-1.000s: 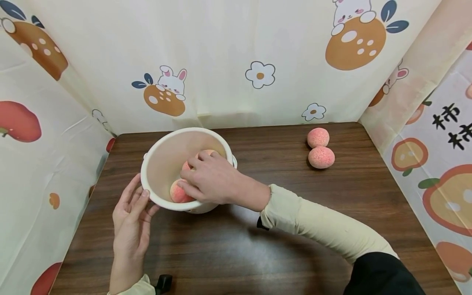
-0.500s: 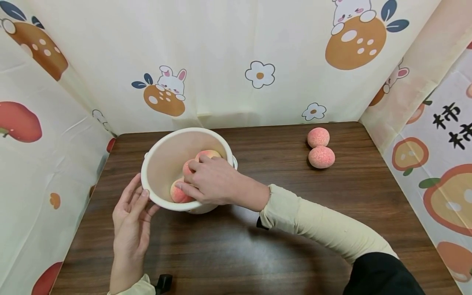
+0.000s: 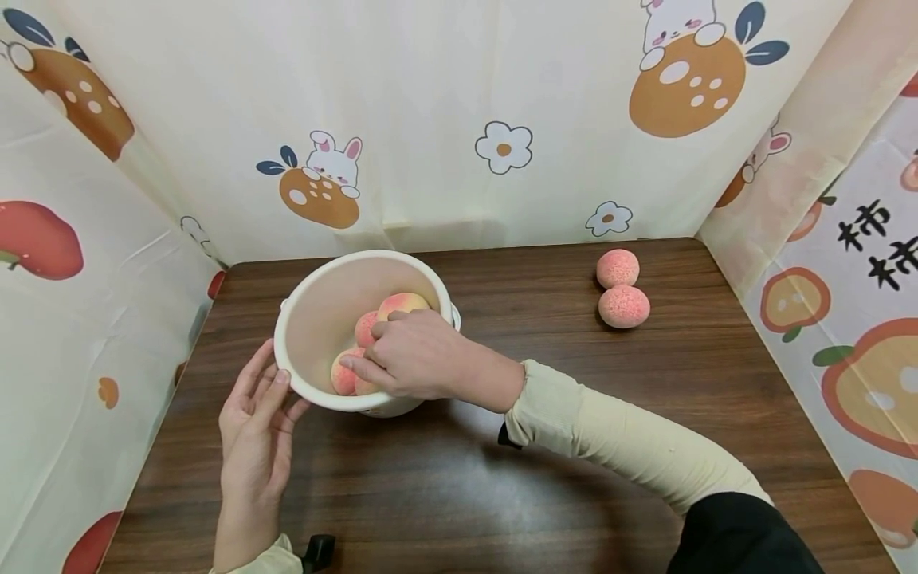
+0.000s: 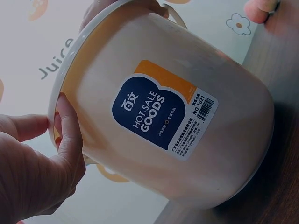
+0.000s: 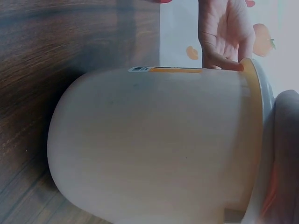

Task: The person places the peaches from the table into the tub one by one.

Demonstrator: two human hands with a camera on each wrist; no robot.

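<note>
A white plastic bucket (image 3: 292,299) stands on the brown wooden table, several pink-and-yellow peaches (image 3: 403,304) inside it. My left hand (image 3: 258,434) pinches the left rim, thumb at the near side; the left wrist view shows this grip beside the bucket's printed label (image 4: 163,112). My right hand (image 3: 419,351) reaches over the near right rim into the bucket. Its thumb lies over a peach (image 3: 343,372) on the near side, and its bent fingers are at the peaches farther in. The fingertips are partly hidden, and I cannot tell whether they hold a peach.
Two pink peaches (image 3: 624,307) lie one behind the other at the back right of the table (image 3: 531,319). Printed cloth (image 3: 430,96) hangs behind the table and along both sides. The bucket's handle (image 3: 456,316) hangs at its right side.
My right hand's fingers and thumb have shifted slightly right within the bucket, uncovering more of the peaches. My left hand keeps its place on the rim. The two peaches outside have stayed put.
</note>
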